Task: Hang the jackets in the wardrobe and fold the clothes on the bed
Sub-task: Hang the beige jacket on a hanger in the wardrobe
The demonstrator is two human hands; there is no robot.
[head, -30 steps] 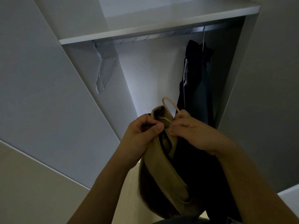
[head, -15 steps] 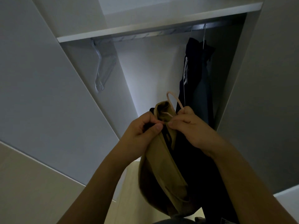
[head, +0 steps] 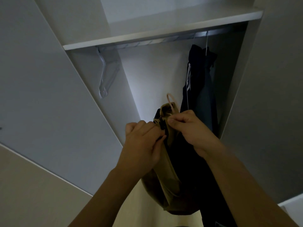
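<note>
Wardrobe (head: pixel 164 35) interior: rail (head: pixel 164 40) carries empty hangers (head: pixel 105 79) at left and a dark jacket (head: pixel 200 82) at right. Below, left hand (head: pixel 144 143) and right hand (head: pixel 188 126) each pinch the collar of a tan jacket (head: pixel 167 161) mounted on a pink hanger (head: pixel 171 100).

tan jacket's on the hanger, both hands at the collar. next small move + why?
Probably lift the tan jacket so the hanger hook reaches the rail. The left hand and right hand grip the collar, the hook pokes out free, and the rail is bare left of the dark jacket.

Rail (head: pixel 164 40) free between hangers (head: pixel 106 76); jackets (head: pixel 200 82).
</note>
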